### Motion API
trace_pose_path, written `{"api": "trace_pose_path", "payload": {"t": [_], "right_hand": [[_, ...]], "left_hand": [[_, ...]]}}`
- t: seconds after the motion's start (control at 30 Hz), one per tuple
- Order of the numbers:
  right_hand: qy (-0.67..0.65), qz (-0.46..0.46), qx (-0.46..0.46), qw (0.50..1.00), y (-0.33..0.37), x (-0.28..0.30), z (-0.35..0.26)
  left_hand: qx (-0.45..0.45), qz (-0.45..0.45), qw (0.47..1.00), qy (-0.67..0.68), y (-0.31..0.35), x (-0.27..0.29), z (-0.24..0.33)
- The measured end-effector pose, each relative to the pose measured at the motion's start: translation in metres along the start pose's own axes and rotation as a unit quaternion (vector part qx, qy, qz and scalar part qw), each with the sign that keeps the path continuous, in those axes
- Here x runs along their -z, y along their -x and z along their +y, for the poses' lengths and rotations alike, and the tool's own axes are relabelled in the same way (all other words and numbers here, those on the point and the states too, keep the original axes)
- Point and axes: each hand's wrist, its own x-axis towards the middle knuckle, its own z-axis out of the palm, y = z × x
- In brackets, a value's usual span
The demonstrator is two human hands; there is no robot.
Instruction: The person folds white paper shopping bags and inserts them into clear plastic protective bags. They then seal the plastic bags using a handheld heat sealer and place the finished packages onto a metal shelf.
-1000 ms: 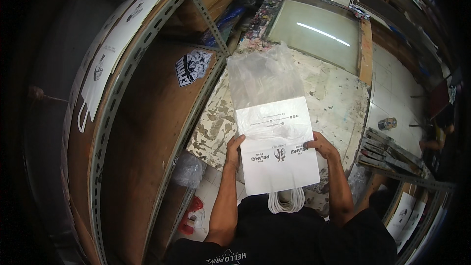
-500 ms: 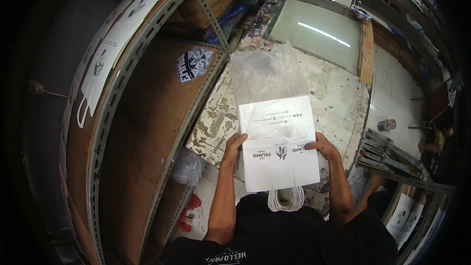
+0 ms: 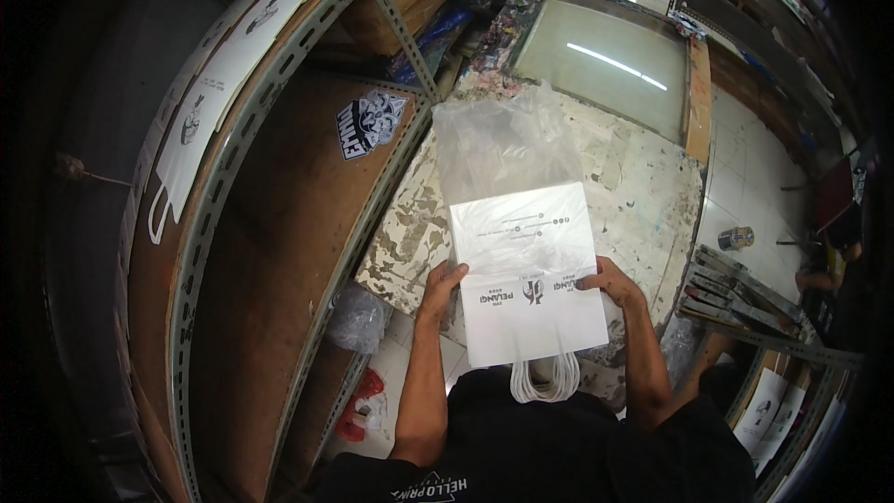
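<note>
A stack of white paper carrier bags [image 3: 521, 321] with dark print lies between my hands, its several white cord handles [image 3: 548, 382] hanging toward my body. Its far part is inside a clear plastic bag [image 3: 507, 144], whose loose end stretches away over the worktable [image 3: 643, 168]. My left hand [image 3: 441, 289] grips the stack's left edge, thumb on top. Holding the right edge is my right hand [image 3: 610, 281], its thumb across the top face. The fingers under the stack are hidden.
A glass-topped panel [image 3: 605, 61] is at the table's far end. The metal-framed shelf [image 3: 270, 177] on the left bears a sticker [image 3: 371, 124] and white paper bags [image 3: 219, 84]. Right of the table are a tin can [image 3: 736, 238], stained strips [image 3: 736, 289] and, dimly, another person's arm [image 3: 821, 281].
The stack and clear plastic bag have shifted very slightly, with both hands keeping hold. At the right edge, another person's arm has come into view.
</note>
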Motion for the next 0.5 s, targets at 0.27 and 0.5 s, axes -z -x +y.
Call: {"api": "trace_pose_path", "payload": {"t": [0.27, 0.5], "right_hand": [[-0.090, 0.037, 0.043, 0.994, -0.025, 0.012, 0.006], [-0.178, 0.075, 0.032, 0.981, -0.042, -0.002, -0.007]], "left_hand": [[0.087, 0.053, 0.991, 0.092, -0.035, -0.004, 0.033], [0.042, 0.092, 0.988, 0.120, -0.057, -0.031, 0.048]]}}
